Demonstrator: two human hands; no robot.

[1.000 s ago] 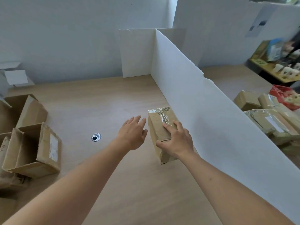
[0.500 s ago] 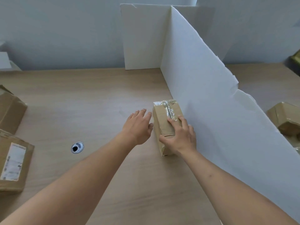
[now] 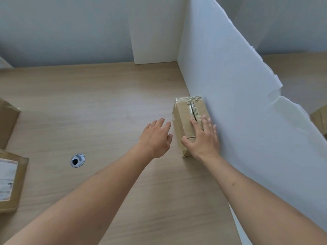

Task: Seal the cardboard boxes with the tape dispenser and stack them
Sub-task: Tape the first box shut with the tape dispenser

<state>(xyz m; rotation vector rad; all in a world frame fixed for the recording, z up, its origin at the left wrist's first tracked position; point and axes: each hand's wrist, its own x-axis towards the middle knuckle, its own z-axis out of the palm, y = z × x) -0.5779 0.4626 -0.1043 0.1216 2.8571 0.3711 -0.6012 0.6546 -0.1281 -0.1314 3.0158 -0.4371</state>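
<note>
A small taped cardboard box [image 3: 185, 112] lies on the wooden table [image 3: 106, 103], its right side against the white foam divider [image 3: 230, 103]. My right hand [image 3: 203, 137] rests flat on the near half of the box's top, fingers straight and thumb on its left edge. My left hand [image 3: 155, 137] hovers just left of the box with fingers extended, not touching it. No tape dispenser is in view.
Two brown cardboard boxes, one [image 3: 7, 124] behind the other [image 3: 10, 181] that bears a white label, sit at the left edge. A round cable hole [image 3: 77, 160] is in the table. Another box [image 3: 319, 117] shows past the divider at the right.
The box has slid right and away until it sits against the divider, with my right hand on top of it. My left hand followed alongside. The view has tilted down.
</note>
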